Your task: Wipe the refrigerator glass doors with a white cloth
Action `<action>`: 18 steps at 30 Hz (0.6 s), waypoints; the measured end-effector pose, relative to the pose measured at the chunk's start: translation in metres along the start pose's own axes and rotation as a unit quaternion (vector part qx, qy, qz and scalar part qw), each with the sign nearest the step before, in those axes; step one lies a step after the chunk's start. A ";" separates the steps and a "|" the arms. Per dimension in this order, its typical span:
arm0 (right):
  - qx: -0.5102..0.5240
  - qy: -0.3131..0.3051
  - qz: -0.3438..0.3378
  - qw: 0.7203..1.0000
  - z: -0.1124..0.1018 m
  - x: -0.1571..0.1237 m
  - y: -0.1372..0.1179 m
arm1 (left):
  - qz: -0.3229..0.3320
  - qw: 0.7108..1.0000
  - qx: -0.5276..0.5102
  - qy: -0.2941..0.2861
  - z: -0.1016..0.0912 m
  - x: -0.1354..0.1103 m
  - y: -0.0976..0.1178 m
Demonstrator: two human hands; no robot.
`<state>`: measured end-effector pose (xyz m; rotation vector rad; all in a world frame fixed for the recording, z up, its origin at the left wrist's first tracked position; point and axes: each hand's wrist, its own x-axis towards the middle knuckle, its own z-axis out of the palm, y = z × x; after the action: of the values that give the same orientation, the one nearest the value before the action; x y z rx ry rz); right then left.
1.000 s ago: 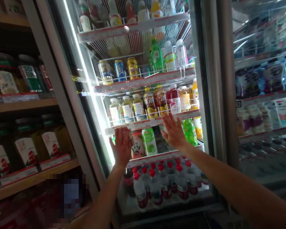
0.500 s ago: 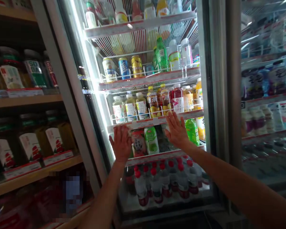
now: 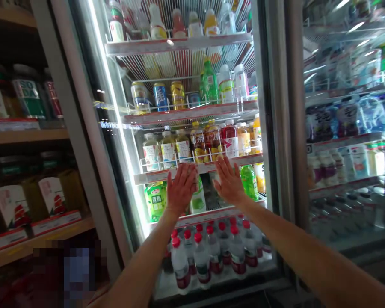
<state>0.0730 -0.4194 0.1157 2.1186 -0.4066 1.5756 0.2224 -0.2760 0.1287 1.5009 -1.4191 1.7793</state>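
Observation:
In front of a lit drinks fridge point(image 3: 195, 113), both my arms reach out with palms toward the shelves. My left hand point(image 3: 180, 188) is flat, fingers stretched upward, in front of a green-and-white carton point(image 3: 198, 199). A small blurred patch shows by its fingertips; I cannot make out what it is. Fingers spread, my right hand point(image 3: 229, 182) is held by the price rail below the bottled teas point(image 3: 199, 143), left of a green bottle point(image 3: 249, 182). Neither hand holds a drink. Whether the palms touch the glass is unclear. A green pouch point(image 3: 156, 201) stands left of my left hand.
Red-capped bottles point(image 3: 201, 259) fill the fridge bottom. Cans point(image 3: 160, 97) and more bottles stand on the upper shelves. A metal door frame point(image 3: 290, 111) separates a second fridge at right. Wooden shelving point(image 3: 38, 239) with large bottles is at left.
My left hand has moved right, closer to my right hand, uncovering the green pouch. My right hand stays in nearly the same place on the shelf front. The view has shifted slightly.

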 end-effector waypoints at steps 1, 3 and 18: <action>0.002 -0.001 0.001 1.000 0.000 0.000 0.000 | -0.024 1.000 0.007 0.008 -0.005 -0.004 -0.013; 0.007 0.000 0.006 1.000 0.002 0.000 -0.002 | -0.098 0.995 0.023 0.020 -0.016 -0.009 -0.039; 0.003 0.005 0.002 1.000 0.000 0.001 -0.002 | -0.113 0.993 0.016 0.027 -0.011 -0.004 -0.030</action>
<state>0.0740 -0.4179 0.1163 2.1155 -0.4038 1.5900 0.2424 -0.2536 0.1393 1.5506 -1.1490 1.6972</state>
